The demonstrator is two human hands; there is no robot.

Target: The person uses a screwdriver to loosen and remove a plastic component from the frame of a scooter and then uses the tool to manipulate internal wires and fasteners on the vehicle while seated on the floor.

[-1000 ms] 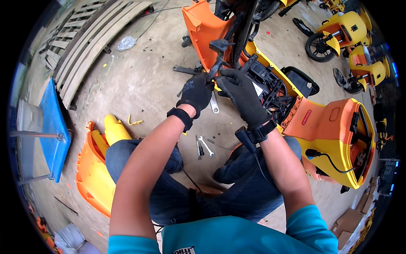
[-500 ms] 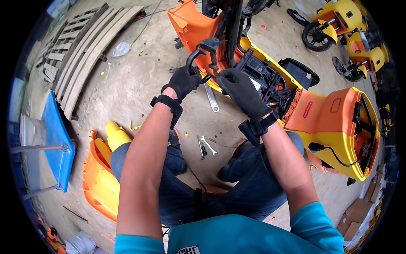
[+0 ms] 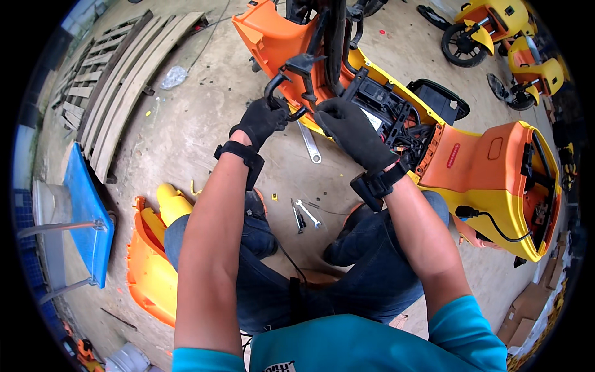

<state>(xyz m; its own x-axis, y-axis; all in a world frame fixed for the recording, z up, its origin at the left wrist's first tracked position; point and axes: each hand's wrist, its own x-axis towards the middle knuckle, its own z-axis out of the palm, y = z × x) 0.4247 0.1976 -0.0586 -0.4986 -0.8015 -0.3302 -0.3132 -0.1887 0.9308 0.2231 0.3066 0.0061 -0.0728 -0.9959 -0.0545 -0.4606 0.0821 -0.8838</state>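
A black bent metal part (image 3: 273, 86), tube-like with a bracket at its top, stands in front of an orange and yellow scooter body (image 3: 482, 152) that lies opened on the floor. My gloved left hand (image 3: 263, 121) is closed round its lower curved end. My gloved right hand (image 3: 354, 128) is closed, thumb and fingers pinched by the lower end of the bracket arm (image 3: 308, 88); the fingertips hide what exactly is between them. Just below the hands, a large ring spanner (image 3: 313, 149) leans down from the scooter's edge to the concrete.
A small spanner (image 3: 308, 212) and a screwdriver-like tool (image 3: 297, 217) lie between my feet. Orange panels (image 3: 149, 273) are by my left leg, beside a blue-topped stand (image 3: 88, 211). Wooden pallets (image 3: 139, 77) lie far left. More yellow scooters (image 3: 496, 28) stand far right.
The view has turned slightly. Both hands keep their places on the black bent part, which appears a little farther left and lower in the picture.
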